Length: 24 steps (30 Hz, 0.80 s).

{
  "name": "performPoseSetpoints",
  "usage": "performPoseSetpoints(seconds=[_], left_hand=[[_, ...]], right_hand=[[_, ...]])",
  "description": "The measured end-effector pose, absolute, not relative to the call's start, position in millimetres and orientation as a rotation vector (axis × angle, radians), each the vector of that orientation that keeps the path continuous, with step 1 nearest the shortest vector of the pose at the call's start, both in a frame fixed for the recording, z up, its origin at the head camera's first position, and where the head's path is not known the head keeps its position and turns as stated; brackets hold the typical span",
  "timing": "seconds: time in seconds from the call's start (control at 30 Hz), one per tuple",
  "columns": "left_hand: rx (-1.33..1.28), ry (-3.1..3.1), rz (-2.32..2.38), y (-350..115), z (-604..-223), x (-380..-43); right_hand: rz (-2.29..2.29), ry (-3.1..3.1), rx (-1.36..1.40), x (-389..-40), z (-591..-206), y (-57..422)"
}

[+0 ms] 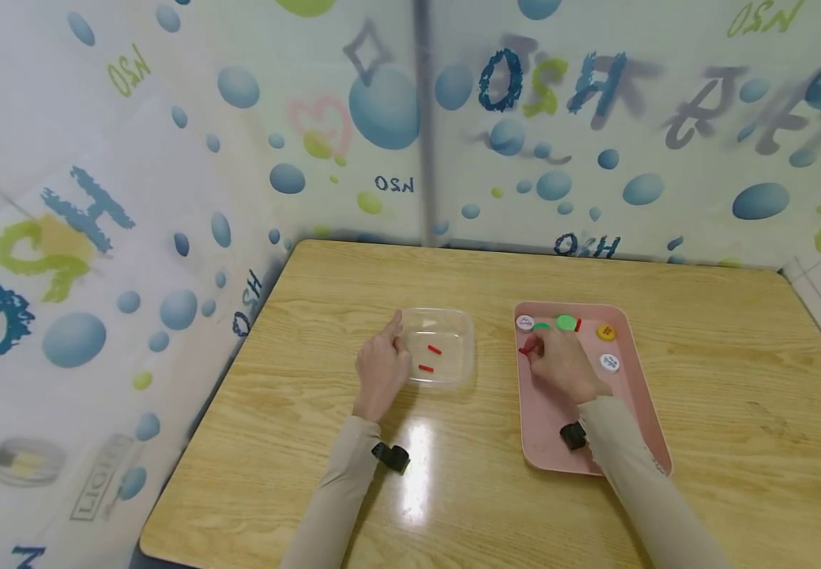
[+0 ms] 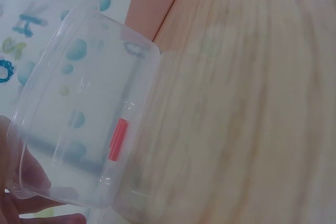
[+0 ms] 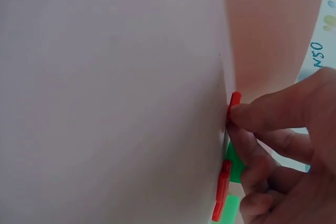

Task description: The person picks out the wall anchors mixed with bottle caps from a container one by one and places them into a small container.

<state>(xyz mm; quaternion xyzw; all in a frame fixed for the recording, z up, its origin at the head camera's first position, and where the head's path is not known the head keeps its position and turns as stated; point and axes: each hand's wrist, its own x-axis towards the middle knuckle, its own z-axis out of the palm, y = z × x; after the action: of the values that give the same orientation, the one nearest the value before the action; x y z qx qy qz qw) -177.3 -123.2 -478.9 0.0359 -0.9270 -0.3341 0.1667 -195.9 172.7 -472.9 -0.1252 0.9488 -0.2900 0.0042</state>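
Note:
My left hand (image 1: 382,367) grips the left side of a clear plastic container (image 1: 468,348). Two small red sticks (image 1: 434,349) lie inside it; in the left wrist view one red stick (image 2: 118,140) shows through the wall. Over the pink tray (image 1: 544,431), my right hand (image 1: 563,365) pinches a small red stick (image 3: 236,98) between thumb and fingertips, low by the tray floor. More red pieces (image 3: 222,187) lie nearby, beside green discs (image 3: 236,163). The right hand hides part of the tray in the head view.
Around the tray's far end lie a green disc (image 1: 566,322), a yellow button-like disc (image 1: 605,333) and white patterned discs (image 1: 610,363). Both containers stand on a wooden table (image 1: 481,506). A patterned curtain (image 1: 353,197) hangs behind and to the left.

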Motion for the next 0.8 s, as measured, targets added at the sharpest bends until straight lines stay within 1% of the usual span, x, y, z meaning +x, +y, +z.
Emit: performPoseSetpoints(seconds=[0.37,0.6,0.8], left_hand=[[0.083,-2.647,-1.002,-122,-478,-176],[0.075,-2.655,-1.019,-123,-477,-175],[0.059,-2.641,-1.014,-123,-476,-174]], right_hand=[[-0.944,2.908,-0.286,-194,-471,176],[-1.007,2.907,-0.228,-193,-462,178],[-1.082,2.944,-0.263,-192,-450,183]])
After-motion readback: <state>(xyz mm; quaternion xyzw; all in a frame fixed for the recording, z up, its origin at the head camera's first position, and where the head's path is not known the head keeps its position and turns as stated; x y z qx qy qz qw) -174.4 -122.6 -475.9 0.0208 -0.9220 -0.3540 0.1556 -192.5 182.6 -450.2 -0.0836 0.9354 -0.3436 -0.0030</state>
